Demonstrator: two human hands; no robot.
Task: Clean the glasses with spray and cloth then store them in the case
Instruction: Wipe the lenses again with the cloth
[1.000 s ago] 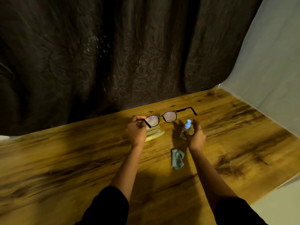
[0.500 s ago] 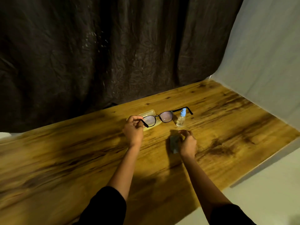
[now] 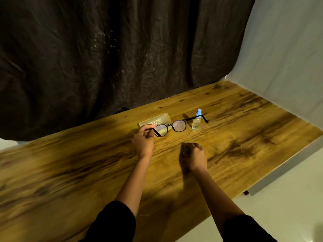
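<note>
My left hand (image 3: 143, 142) pinches the left temple of the black-framed glasses (image 3: 174, 125) and holds them open just above the table. Behind them lies the pale yellow glasses case (image 3: 155, 121), shut and flat. The small clear spray bottle (image 3: 196, 122) with a blue top stands upright on the table by the right temple. My right hand (image 3: 194, 157) is closed over the grey-green cloth (image 3: 186, 148), of which only a dark edge shows beyond the fingers, nearer to me than the glasses.
The wooden table (image 3: 244, 137) runs from left to right, with its right edge close to a white wall (image 3: 288, 58). A dark curtain (image 3: 104, 58) hangs behind the table. Pale floor (image 3: 279, 198) shows at lower right.
My right hand let go of the spray bottle, which now stands on the table, then came back toward me and closed on the cloth. My left hand kept holding the glasses.
</note>
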